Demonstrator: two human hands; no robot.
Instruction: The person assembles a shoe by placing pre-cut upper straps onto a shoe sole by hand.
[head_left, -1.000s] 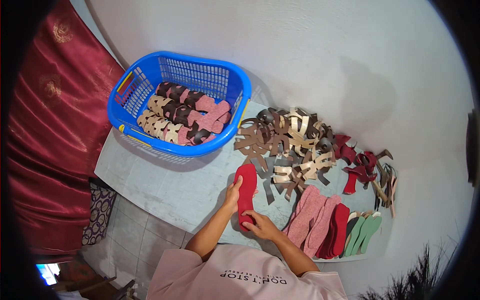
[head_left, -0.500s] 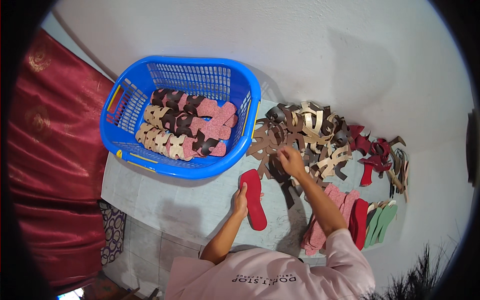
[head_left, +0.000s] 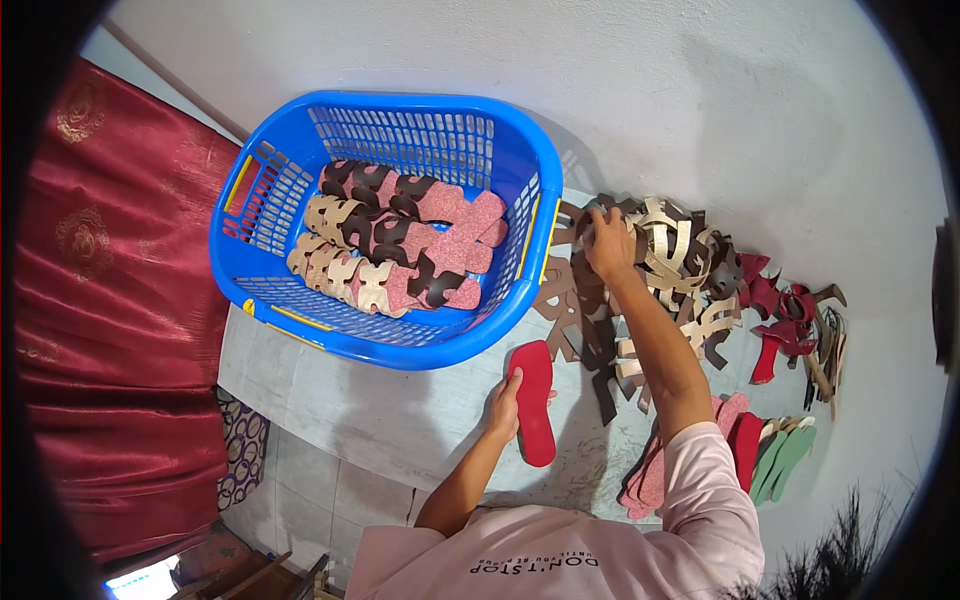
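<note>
A red shoe sole [head_left: 533, 385] stands lengthwise in my left hand [head_left: 503, 412], its thumb lying on the face and its fingertips showing at the far edge. Over at the far side of the table, my right hand [head_left: 611, 247] reaches into a heap of cut sandal straps [head_left: 668, 248]. Its fingers are bent down among dark brown pieces; what lies between them cannot be made out. Brown, black and pale gold straps make up this heap. Flat brown straps [head_left: 568, 300] spread beside it toward the basket.
A blue basket [head_left: 440, 352] at the left holds pink soles with straps [head_left: 400, 235]. Dark red straps [head_left: 790, 315] lie at the right. Nearer, pink soles [head_left: 645, 480], another red sole [head_left: 744, 450] and green soles [head_left: 782, 460] stand in a row. A red curtain [head_left: 120, 330] hangs at the left.
My right hand has moved farther away, from above the near straps into the back of the heap. My left hand still holds the red sole. The whole view has shifted slightly.
</note>
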